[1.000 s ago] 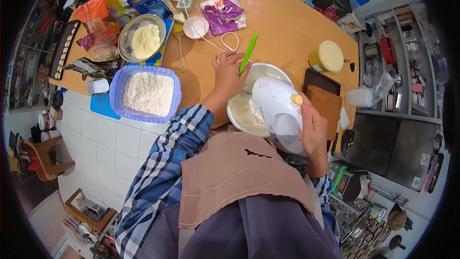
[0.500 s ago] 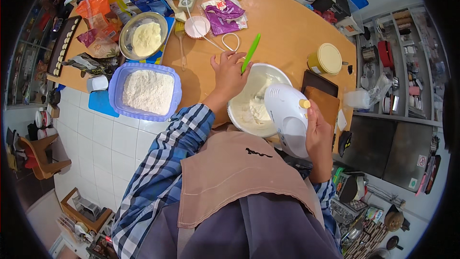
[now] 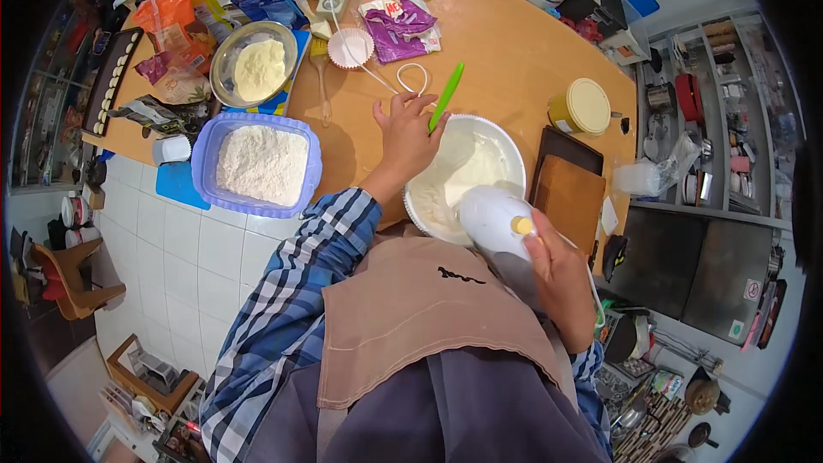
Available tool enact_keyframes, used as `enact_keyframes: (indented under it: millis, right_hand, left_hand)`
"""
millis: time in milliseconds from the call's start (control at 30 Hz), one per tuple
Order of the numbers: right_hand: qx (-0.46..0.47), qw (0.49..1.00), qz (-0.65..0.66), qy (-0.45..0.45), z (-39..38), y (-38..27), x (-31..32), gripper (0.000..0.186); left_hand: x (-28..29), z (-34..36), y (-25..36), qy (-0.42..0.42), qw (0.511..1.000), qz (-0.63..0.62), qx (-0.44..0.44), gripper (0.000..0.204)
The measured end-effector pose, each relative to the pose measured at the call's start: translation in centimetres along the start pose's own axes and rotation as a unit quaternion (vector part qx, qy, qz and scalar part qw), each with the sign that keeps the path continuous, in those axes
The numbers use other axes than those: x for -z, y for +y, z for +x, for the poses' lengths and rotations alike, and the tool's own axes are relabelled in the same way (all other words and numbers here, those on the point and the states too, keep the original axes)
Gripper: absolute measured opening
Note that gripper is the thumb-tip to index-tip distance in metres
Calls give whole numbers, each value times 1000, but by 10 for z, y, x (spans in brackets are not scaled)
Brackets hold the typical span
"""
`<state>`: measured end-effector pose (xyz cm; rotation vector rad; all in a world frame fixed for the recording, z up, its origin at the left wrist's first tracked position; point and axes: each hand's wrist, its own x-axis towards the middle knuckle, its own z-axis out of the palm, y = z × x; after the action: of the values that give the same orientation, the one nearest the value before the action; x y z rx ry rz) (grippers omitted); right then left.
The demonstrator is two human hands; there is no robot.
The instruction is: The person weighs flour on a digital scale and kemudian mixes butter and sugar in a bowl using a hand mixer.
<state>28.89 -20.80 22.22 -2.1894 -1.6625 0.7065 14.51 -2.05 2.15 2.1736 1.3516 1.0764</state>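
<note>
My left hand is at the left rim of a white mixing bowl, its outer fingers spread. A bright green handle is caught by its thumb side; the lower end of that utensil is hidden. A pale creamy mixture coats the inside of the bowl. Wrapped round a white electric hand mixer with a yellow button, my right hand holds it over the bowl's near right side. The mixer's body hides its beaters.
Left of the bowl stands a lavender tub of white flour; behind it is a metal bowl with pale yellow powder. A pastry brush, paper cases and a purple packet lie behind. Right are a lidded tub and brown trays.
The mixer has swung down and toward me along with my right hand, uncovering more of the mixture. My left hand and the green handle stay nearly where they were.
</note>
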Motion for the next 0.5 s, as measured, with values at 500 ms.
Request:
enact_keyframes:
  millis: [500]
  right_hand:
    - [61,992,48,97,43,11,-40,65]
  left_hand:
    - [2,0,2,-5,1000,-26,3,27]
